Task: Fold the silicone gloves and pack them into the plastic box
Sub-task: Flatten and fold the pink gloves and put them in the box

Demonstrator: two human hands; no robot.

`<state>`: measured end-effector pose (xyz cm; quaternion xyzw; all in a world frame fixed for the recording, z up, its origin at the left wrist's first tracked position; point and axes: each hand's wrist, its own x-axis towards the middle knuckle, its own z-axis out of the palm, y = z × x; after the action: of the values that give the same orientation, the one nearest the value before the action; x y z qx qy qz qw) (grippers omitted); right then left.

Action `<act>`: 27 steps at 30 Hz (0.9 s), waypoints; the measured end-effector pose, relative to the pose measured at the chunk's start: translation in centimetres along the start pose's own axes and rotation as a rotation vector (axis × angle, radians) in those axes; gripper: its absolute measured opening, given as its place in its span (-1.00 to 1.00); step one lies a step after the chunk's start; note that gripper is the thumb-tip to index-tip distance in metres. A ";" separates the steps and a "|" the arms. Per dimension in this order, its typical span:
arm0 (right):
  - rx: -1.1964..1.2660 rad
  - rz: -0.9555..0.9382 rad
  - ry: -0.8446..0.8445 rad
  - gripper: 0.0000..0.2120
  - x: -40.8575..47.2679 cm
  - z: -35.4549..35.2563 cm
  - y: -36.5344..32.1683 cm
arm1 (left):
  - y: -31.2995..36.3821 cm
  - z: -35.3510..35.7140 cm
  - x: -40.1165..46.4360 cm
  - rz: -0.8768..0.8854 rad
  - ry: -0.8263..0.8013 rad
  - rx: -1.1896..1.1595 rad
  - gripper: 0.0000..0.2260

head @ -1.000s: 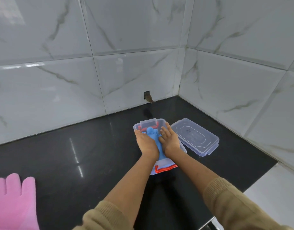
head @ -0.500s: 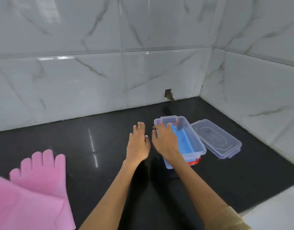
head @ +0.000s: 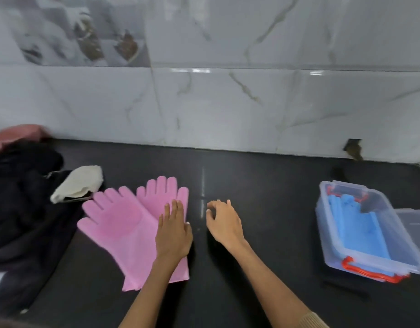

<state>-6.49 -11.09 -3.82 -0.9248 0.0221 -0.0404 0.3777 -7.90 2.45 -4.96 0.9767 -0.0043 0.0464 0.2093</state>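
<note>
Two pink silicone gloves (head: 123, 230) lie flat side by side on the black counter, fingers pointing to the wall. My left hand (head: 173, 233) rests flat over the right-hand pink glove's edge, fingers apart, gripping nothing. My right hand (head: 224, 223) hovers just right of the gloves, fingers loosely curled and empty. At the right stands the clear plastic box (head: 327, 245) with red clips; folded blue gloves (head: 360, 230) lie inside it.
The box's clear lid (head: 415, 223) lies beside the box at the right edge. Dark cloth (head: 22, 209) with a cream mitt (head: 78, 183) and a pink item (head: 14, 134) is piled at the left. White marble tiles form the wall behind.
Both hands left the box with the blue gloves and moved left to the pink gloves. The view swung left, so the box now sits at the right.
</note>
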 end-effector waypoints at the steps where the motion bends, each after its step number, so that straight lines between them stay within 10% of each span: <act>1: 0.029 -0.026 -0.018 -0.76 0.0 1.0 -0.8 | -0.8 -0.2 -0.5 -0.013 0.007 0.020 -0.44; 27: 0.044 -0.058 -0.554 -0.62 7.2 13.3 -13.2 | -2.7 -0.4 -5.5 -0.139 -0.150 0.249 -0.50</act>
<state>1.98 7.06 -3.62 -0.8925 -0.1094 0.2026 0.3879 -13.35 4.98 -6.17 0.9938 0.0537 -0.0410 0.0884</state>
